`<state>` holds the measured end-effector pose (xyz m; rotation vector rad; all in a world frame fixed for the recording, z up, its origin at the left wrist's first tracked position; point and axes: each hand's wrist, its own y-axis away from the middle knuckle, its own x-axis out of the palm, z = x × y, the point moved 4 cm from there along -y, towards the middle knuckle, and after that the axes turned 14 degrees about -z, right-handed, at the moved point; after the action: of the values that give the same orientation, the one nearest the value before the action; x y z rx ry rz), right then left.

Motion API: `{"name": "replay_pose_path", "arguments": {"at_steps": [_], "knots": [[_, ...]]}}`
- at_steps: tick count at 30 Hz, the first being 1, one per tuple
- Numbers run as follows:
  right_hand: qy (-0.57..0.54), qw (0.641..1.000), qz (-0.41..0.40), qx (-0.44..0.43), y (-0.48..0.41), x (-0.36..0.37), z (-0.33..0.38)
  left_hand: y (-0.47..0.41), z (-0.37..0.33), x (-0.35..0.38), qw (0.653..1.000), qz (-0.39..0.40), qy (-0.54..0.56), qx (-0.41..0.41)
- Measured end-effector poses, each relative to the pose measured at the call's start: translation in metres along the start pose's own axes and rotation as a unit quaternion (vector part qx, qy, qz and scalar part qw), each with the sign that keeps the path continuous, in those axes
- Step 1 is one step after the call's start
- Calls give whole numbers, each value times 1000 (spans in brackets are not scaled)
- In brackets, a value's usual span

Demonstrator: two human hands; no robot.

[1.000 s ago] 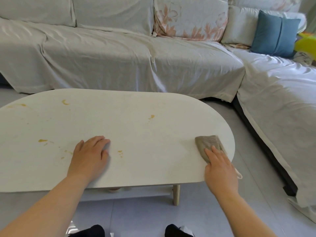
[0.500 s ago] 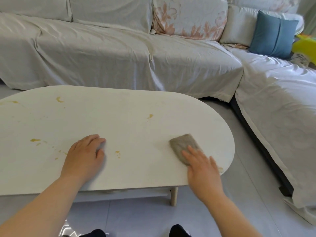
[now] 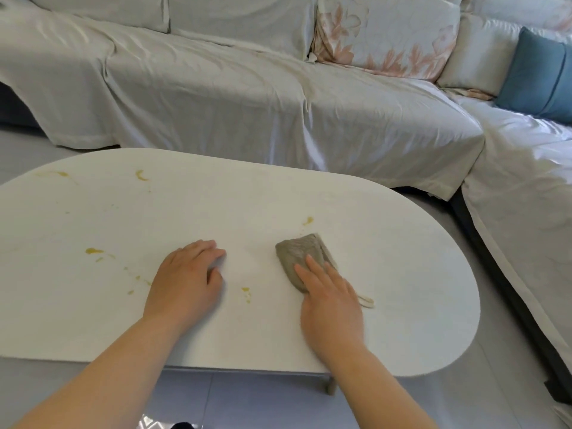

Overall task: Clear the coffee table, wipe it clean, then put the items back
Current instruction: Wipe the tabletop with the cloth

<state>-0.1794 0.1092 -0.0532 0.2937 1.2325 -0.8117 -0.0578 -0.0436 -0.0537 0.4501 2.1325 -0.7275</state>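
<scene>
The right hand [image 3: 329, 300] lies palm down with straight fingers pressing the near half of a folded grey-brown cloth [image 3: 298, 252] flat onto the white oval coffee table [image 3: 402, 267]; a pale loop of the cloth [image 3: 366, 301] sticks out just beside the hand's outer edge. The left hand [image 3: 185, 280] rests palm down on the tabletop, fingers close together and slightly bent, holding nothing, well apart from the cloth. Between the two hands sits a small yellow smear [image 3: 246, 291]; another yellow spot [image 3: 308, 220] lies just beyond the cloth's far edge. More yellow marks dot the table's left part: a blotch [image 3: 93, 251] left of the left hand and a curl [image 3: 141, 174] near the far edge. One table leg [image 3: 330, 385] shows under the near rim, on a grey tiled floor [image 3: 495, 382]. Behind the table runs a corner sofa [image 3: 216, 97] under a pale cover, with a floral cushion [image 3: 387, 35] and a blue cushion [image 3: 538, 75]. Nothing lies between the cloth and the spots. Compared with a second ago, the right hand and cloth have slid from the table's right end toward its middle, closer to the left hand, which has kept its place beside the same smear.
</scene>
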Motion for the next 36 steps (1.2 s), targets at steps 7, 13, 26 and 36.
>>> {"name": "replay_pose_path", "arguments": {"at_steps": [7,13,26,36], "knots": [[57,974,-67,209,-38,-48,-96,-12,7,7,1000,-17,-25,2],[64,968,-71,233,-103,-23,-86,-12,11,14,999,-21,-36,6],[-43,993,25,-106,-177,69,80,-13,10,12,999,-15,-43,12],[-10,987,-55,150,-214,7,-76,-13,11,14,999,-5,-52,16]]}}
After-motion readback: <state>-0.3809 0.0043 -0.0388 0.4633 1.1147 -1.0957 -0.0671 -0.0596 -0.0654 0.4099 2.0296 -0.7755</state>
